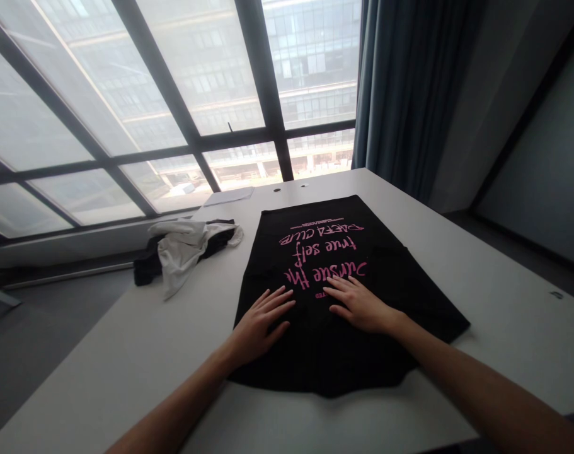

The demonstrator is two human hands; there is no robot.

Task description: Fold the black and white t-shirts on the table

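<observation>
A black T-shirt (pixel 343 277) with pink lettering lies spread flat on the white table (pixel 504 302), its print upside down to me. My left hand (pixel 261 323) rests flat on the shirt's near left part, fingers stretched out. My right hand (pixel 357 304) lies flat on the cloth just below the lettering, fingers spread. Neither hand holds anything.
A crumpled pile of white and dark clothes (pixel 183 249) sits at the table's left edge. A sheet of paper (pixel 229 196) lies at the far edge by the large window (pixel 173 94). A blue curtain (pixel 400 88) hangs at the back right.
</observation>
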